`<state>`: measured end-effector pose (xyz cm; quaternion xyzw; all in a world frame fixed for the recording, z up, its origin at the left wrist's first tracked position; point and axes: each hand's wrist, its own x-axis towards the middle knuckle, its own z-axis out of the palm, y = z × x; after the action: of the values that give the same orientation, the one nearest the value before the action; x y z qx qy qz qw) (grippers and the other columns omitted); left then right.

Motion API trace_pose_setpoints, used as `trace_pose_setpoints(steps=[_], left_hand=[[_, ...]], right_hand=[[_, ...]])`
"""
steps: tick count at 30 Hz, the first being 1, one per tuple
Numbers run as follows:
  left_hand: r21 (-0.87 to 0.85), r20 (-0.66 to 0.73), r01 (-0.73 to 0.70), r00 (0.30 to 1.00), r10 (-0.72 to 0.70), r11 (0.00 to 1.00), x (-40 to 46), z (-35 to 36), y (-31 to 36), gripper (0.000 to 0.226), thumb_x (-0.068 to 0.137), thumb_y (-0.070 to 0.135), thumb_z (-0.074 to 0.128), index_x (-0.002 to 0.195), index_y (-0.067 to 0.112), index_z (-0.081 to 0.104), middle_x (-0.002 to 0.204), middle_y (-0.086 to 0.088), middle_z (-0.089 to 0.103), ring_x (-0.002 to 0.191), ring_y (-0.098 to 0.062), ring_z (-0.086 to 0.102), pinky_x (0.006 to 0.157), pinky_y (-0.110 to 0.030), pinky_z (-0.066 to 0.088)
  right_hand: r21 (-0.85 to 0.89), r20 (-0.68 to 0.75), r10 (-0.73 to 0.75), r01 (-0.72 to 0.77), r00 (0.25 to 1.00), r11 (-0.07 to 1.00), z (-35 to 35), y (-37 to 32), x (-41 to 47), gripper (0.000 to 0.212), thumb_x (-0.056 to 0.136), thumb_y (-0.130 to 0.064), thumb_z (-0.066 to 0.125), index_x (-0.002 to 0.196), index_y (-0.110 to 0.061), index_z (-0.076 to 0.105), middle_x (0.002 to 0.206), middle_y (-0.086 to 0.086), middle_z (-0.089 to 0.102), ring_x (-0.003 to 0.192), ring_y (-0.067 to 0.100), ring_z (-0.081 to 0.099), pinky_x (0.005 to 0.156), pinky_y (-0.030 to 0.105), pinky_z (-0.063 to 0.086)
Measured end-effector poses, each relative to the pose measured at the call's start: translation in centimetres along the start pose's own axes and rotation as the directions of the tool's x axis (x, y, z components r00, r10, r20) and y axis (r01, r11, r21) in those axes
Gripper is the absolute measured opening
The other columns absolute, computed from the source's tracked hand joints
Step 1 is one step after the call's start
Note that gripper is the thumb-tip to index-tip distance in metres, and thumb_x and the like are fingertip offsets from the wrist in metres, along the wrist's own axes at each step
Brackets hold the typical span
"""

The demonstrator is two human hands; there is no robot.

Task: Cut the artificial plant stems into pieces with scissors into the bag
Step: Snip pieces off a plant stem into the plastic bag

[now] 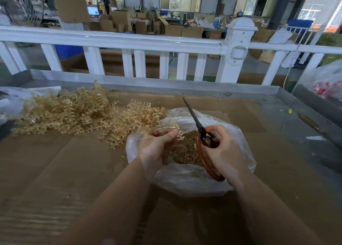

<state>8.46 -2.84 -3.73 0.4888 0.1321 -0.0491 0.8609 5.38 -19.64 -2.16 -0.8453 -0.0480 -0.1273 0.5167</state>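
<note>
A clear plastic bag lies open on the cardboard in front of me, with several cut tan pieces inside. My left hand pinches a tan plastic stem over the bag's left rim. My right hand grips the scissors by their red-brown handles; the dark blades are closed and point up and away, to the right of the stem. A heap of uncut tan artificial plant stems lies to the left of the bag.
Brown cardboard covers the metal-rimmed table. A white fence runs behind it. Another plastic bag with red contents sits at the far right, and a thin tool lies on the table's right side.
</note>
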Motion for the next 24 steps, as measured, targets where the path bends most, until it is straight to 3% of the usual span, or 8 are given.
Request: trace_pose_setpoints(steps=[2,5,7,10,15,19,24], left_hand=[[-0.047,0.013,-0.006,1.0,0.007,0.999,0.1,0.0,0.0,0.012,0.077,-0.012,0.067,0.08,-0.001,0.063,0.068,-0.009,0.065,0.057,-0.015,0.068,0.051,-0.022,0.054],[-0.086,0.016,-0.026,0.999,0.028,0.996,0.4,0.1,0.1,0.014,0.077,-0.015,0.063,0.075,-0.002,0.062,0.065,-0.008,0.064,0.056,-0.015,0.067,0.053,-0.022,0.055],[-0.1,0.018,-0.046,0.999,0.048,0.994,0.5,0.1,0.2,0.014,0.077,-0.013,0.064,0.072,-0.001,0.062,0.061,-0.006,0.064,0.054,-0.015,0.066,0.051,-0.022,0.054],[-0.105,0.007,-0.066,0.998,0.068,0.992,0.6,0.2,0.2,0.013,0.077,-0.013,0.065,0.072,-0.001,0.061,0.061,-0.006,0.064,0.054,-0.015,0.066,0.052,-0.023,0.055],[-0.145,-0.047,-0.061,0.997,0.055,0.988,0.8,0.4,-0.1,0.016,0.076,-0.017,0.062,0.071,-0.002,0.062,0.062,-0.006,0.065,0.056,-0.016,0.067,0.052,-0.023,0.055],[-0.183,-0.065,-0.028,0.998,0.017,0.983,1.0,0.4,-0.2,0.015,0.075,-0.015,0.063,0.08,-0.001,0.064,0.07,-0.007,0.069,0.063,-0.016,0.069,0.057,-0.024,0.056],[-0.242,-0.088,0.028,0.995,-0.051,0.97,1.5,0.4,-0.5,0.03,0.078,-0.012,0.063,0.107,-0.003,0.059,0.095,-0.014,0.068,0.081,-0.023,0.069,0.079,-0.037,0.058]], right_hand=[[-0.016,0.0,-0.03,0.03,1.0,0.999,0.1,0.1,0.0,0.027,0.081,-0.014,0.073,0.1,-0.025,0.057,0.085,-0.007,0.066,0.078,0.008,0.065,0.064,0.013,0.05],[-0.05,-0.001,-0.053,0.053,0.999,0.997,0.3,0.2,-0.2,0.029,0.077,-0.028,0.077,0.093,-0.03,0.054,0.078,-0.014,0.061,0.074,-0.004,0.061,0.059,0.005,0.043],[-0.101,0.038,-0.042,0.046,0.998,0.994,0.4,0.3,-0.3,0.036,0.073,-0.042,0.077,0.094,-0.033,0.049,0.085,-0.013,0.06,0.08,-0.004,0.059,0.065,0.009,0.046],[-0.175,0.101,-0.012,0.03,0.995,0.984,0.5,0.6,-0.5,0.046,0.07,-0.057,0.07,0.101,-0.032,0.044,0.098,-0.012,0.059,0.091,0.006,0.059,0.079,0.028,0.05],[-0.28,0.142,-0.036,0.075,0.989,0.957,0.4,0.8,-0.6,0.044,0.074,-0.061,0.064,0.102,-0.035,0.043,0.099,-0.012,0.058,0.093,0.008,0.057,0.081,0.031,0.049],[-0.366,0.176,-0.071,0.132,0.982,0.921,0.4,0.9,-0.9,0.044,0.074,-0.063,0.061,0.102,-0.034,0.044,0.096,-0.008,0.059,0.089,0.01,0.057,0.078,0.03,0.049],[-0.417,0.183,-0.116,0.184,0.976,0.89,0.6,1.0,-1.2,0.043,0.074,-0.065,0.058,0.1,-0.035,0.042,0.093,-0.009,0.055,0.087,0.008,0.053,0.072,0.023,0.043]])
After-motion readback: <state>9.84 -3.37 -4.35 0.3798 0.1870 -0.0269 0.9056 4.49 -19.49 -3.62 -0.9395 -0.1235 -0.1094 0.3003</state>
